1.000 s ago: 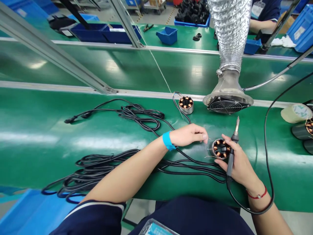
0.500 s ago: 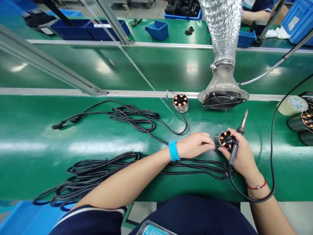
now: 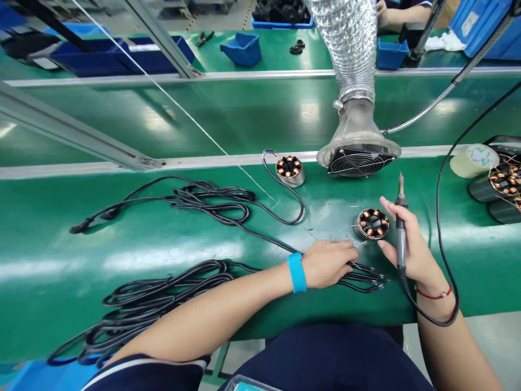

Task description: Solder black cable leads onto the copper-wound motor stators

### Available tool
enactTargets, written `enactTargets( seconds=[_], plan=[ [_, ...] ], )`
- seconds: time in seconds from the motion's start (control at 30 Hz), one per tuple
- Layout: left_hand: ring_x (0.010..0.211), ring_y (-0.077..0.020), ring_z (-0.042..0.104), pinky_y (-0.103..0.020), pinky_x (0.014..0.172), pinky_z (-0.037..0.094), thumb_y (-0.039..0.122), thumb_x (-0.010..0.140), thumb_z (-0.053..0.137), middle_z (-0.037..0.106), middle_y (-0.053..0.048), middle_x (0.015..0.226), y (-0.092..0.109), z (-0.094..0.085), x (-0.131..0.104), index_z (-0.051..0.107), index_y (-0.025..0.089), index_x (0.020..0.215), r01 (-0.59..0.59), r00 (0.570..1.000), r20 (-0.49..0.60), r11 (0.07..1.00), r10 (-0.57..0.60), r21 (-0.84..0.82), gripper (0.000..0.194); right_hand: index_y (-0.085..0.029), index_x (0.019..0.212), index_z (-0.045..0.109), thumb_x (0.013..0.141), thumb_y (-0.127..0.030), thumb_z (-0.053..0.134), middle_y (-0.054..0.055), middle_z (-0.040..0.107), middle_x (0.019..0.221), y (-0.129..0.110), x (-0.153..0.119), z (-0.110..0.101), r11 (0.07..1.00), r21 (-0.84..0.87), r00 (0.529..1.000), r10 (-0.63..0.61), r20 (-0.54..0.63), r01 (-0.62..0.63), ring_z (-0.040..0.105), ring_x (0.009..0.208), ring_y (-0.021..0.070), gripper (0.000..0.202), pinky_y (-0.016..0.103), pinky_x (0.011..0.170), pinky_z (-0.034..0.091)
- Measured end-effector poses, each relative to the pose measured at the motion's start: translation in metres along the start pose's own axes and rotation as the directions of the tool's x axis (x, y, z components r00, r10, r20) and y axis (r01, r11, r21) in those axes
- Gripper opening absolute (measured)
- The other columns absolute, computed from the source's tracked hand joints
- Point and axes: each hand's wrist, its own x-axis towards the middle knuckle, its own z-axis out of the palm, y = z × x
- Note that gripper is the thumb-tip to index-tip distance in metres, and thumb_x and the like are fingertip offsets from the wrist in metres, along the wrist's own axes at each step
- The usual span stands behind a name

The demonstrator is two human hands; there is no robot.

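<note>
My left hand [image 3: 331,263], a blue band at its wrist, is over the stripped ends of several black power cables [image 3: 362,276], its fingers curled down on one of them; the fingertips are partly hidden. The soldering iron [image 3: 401,241] rests in my right hand [image 3: 411,247], tip pointing away from me. Thumb and index finger of that hand are spread beside a motor stator [image 3: 372,224] with copper windings, apart from it. The stator stands upright on the green bench, with short wire ends sticking out.
A second stator [image 3: 290,171] is wired to a coiled cable [image 3: 211,198] at the back. Above it to the right hangs a fume extractor [image 3: 360,157]. More stators [image 3: 488,190] and a tape roll [image 3: 474,161] are at right. Coiled cables [image 3: 163,304] lie front left. A co-worker's arm [image 3: 402,19] shows beyond.
My left hand has left the stator's wire and come down toward me onto the cables. My right thumb and fingers have let go of the stator, keeping the soldering iron. The camera view has shifted.
</note>
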Motion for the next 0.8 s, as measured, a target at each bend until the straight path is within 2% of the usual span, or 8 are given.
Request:
enactTargets(
  seconds=[0.07,0.13,0.2,0.27,0.43,0.57,0.67,0.8],
  plan=[
    [0.076,-0.0143,0.055,-0.026,0.071,0.042,0.014,0.085,0.058,0.061,-0.002,0.087,0.002,-0.003,-0.004,0.062,0.016,0.087,-0.028,0.997,-0.082,0.982,0.013,-0.189,0.005,-0.025,0.141,0.038,0.087,-0.02,0.062,0.012,0.056,0.14,-0.009,-0.004,-0.002,0.997,0.072,0.995,0.006,-0.095,0.001,0.054,0.131,0.0261,0.06,0.049,0.11,0.042],
    [0.064,-0.0098,0.046,-0.023,0.063,0.038,0.018,0.083,0.061,0.054,0.002,0.074,0.002,-0.011,-0.009,0.059,0.016,0.081,-0.055,0.99,-0.143,0.898,-0.009,-0.436,0.003,-0.027,0.135,0.044,0.088,-0.016,0.062,0.007,0.068,0.119,-0.022,-0.008,0.001,0.991,0.131,0.981,0.038,-0.191,-0.013,0.066,0.111,0.0215,0.052,0.043,0.101,0.05],
    [0.055,-0.007,0.034,-0.021,0.054,0.031,0.027,0.081,0.063,0.045,0.006,0.065,0.002,-0.02,-0.014,0.057,0.016,0.078,-0.061,0.985,-0.163,0.774,-0.056,-0.631,0.013,-0.029,0.131,0.046,0.089,-0.013,0.06,0.002,0.071,0.102,-0.039,-0.011,0.009,0.971,0.234,0.964,0.102,-0.245,-0.043,0.07,0.092,0.0168,0.048,0.037,0.09,0.055],
    [0.053,-0.0063,0.028,-0.021,0.051,0.025,0.035,0.08,0.065,0.039,0.008,0.06,0.001,-0.027,-0.018,0.055,0.015,0.077,-0.066,0.979,-0.176,0.663,-0.1,-0.746,0.022,-0.031,0.131,0.046,0.089,-0.012,0.06,0.0,0.069,0.098,-0.054,-0.011,0.017,0.927,0.369,0.953,0.167,-0.254,-0.064,0.069,0.083,0.0139,0.048,0.033,0.082,0.058],
    [0.055,-0.0063,0.031,-0.021,0.054,0.027,0.045,0.074,0.073,0.039,0.008,0.058,0.0,-0.029,-0.017,0.055,0.015,0.076,-0.113,0.97,-0.21,0.532,-0.125,-0.839,0.035,-0.033,0.13,0.046,0.088,-0.012,0.062,-0.001,0.066,0.099,-0.075,-0.003,0.032,0.852,0.517,0.937,0.238,-0.255,-0.076,0.068,0.082,0.0116,0.05,0.029,0.079,0.059],
    [0.054,-0.0062,0.029,-0.022,0.052,0.023,0.047,0.074,0.074,0.04,0.007,0.058,-0.003,-0.022,-0.015,0.053,0.016,0.074,-0.11,0.963,-0.228,0.557,-0.147,-0.823,0.038,-0.033,0.124,0.05,0.087,-0.012,0.063,-0.003,0.068,0.091,-0.075,0.005,0.033,0.795,0.593,0.92,0.316,-0.23,-0.125,0.067,0.08,0.0096,0.044,0.025,0.078,0.056],
    [0.054,-0.0062,0.028,-0.023,0.052,0.023,0.045,0.074,0.075,0.04,0.006,0.062,-0.002,-0.019,-0.015,0.052,0.016,0.074,-0.143,0.952,-0.275,0.6,-0.135,-0.787,0.037,-0.031,0.12,0.052,0.087,-0.013,0.061,-0.005,0.068,0.084,-0.073,0.009,0.034,0.71,0.69,0.913,0.363,-0.187,-0.141,0.066,0.077,0.0094,0.039,0.025,0.077,0.055],
    [0.058,-0.0069,0.035,-0.023,0.055,0.029,0.056,0.08,0.067,0.051,0.001,0.076,0.003,-0.019,-0.015,0.053,0.016,0.086,-0.197,0.952,-0.283,0.473,-0.119,-0.859,0.043,-0.03,0.119,0.051,0.085,-0.014,0.061,-0.005,0.066,0.08,-0.072,0.011,0.039,0.629,0.752,0.909,0.405,-0.101,-0.197,0.064,0.068,0.0097,0.039,0.021,0.059,0.054]
  ],
)
